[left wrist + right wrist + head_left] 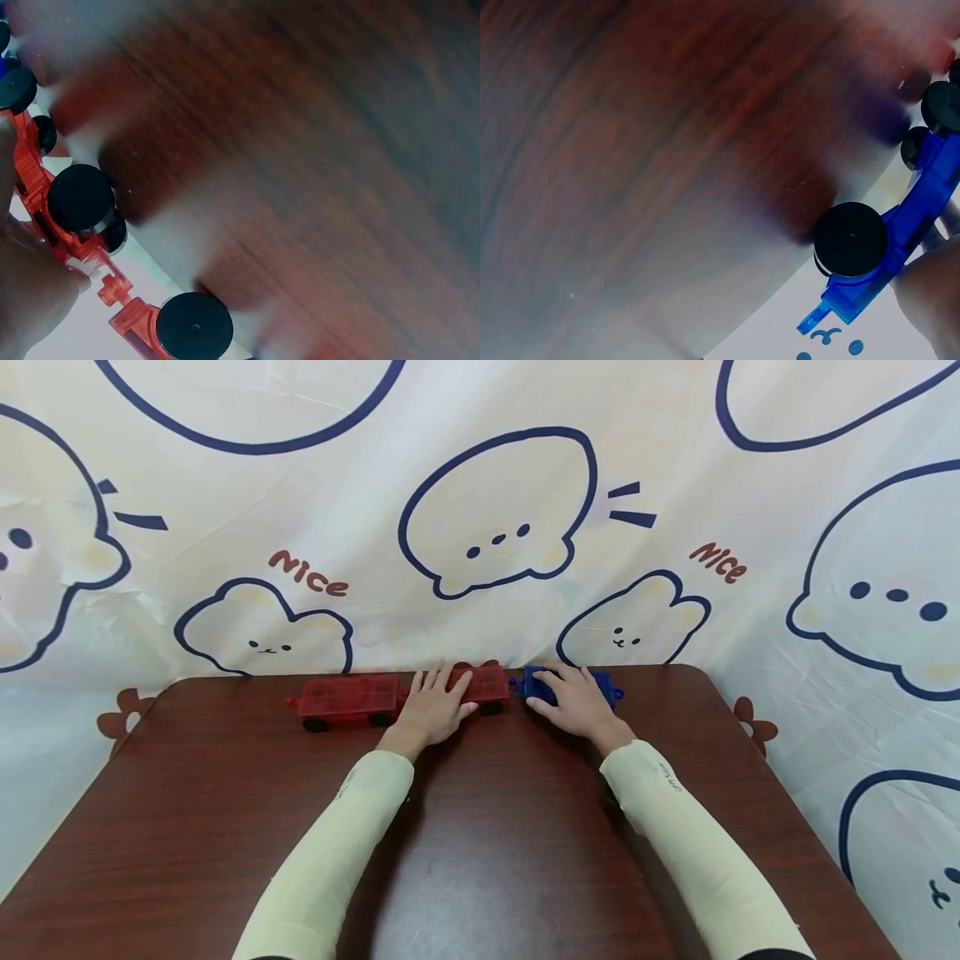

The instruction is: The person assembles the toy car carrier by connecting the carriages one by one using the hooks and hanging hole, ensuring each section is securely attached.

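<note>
**A:** Gripped or just touched? Hard to call from the head view: the left hand (435, 706) is laid over the right end of the red car (390, 697), fingers fairly straight, and the right hand (573, 700) is draped over the blue car (570, 687).

**B:** Same here, neither grip can be told for sure. Both cars are parked at the table's (480, 827) far edge, nearly touching end to end. Black wheels (850, 238) are seen up close on the wrist views.

I see a dark brown wooden table (480, 860); at its far edge stand red translucent plastic wagons (348, 697) and, probably coupled, a blue translucent plastic wagon (538, 681).
</note>
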Tool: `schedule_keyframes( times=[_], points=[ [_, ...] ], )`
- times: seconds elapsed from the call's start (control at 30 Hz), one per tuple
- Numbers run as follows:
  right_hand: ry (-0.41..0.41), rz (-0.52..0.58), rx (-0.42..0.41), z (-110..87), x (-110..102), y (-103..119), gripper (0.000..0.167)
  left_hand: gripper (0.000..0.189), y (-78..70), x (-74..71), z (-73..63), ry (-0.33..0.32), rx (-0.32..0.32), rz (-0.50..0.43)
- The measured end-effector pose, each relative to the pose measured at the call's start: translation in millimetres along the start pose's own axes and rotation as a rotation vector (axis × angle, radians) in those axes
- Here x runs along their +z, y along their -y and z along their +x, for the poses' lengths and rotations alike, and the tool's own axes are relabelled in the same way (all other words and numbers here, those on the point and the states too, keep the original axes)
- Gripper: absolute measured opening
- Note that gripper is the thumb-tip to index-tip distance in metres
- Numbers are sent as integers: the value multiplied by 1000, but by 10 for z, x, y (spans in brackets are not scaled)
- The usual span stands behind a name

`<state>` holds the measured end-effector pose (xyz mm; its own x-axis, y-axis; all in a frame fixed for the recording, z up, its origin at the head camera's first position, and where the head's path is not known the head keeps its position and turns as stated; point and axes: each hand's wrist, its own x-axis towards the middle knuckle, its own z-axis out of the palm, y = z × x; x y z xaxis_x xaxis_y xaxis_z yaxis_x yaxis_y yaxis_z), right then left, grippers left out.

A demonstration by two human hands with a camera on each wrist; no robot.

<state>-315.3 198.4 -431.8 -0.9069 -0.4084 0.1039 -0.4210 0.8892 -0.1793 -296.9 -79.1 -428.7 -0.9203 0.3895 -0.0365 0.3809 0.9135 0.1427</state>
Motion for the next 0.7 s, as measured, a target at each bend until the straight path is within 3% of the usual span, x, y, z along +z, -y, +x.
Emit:
schedule_keyframes(
  times=[0.3,0.7],
  points=[
    [24,-16,8,-28,27,18,64,64,15,32,-11,-7,17,-22],
    [-8,-22,7,-18,-4,84,64,62,-16,-33,-37,-69,20,-19]
  ],
)
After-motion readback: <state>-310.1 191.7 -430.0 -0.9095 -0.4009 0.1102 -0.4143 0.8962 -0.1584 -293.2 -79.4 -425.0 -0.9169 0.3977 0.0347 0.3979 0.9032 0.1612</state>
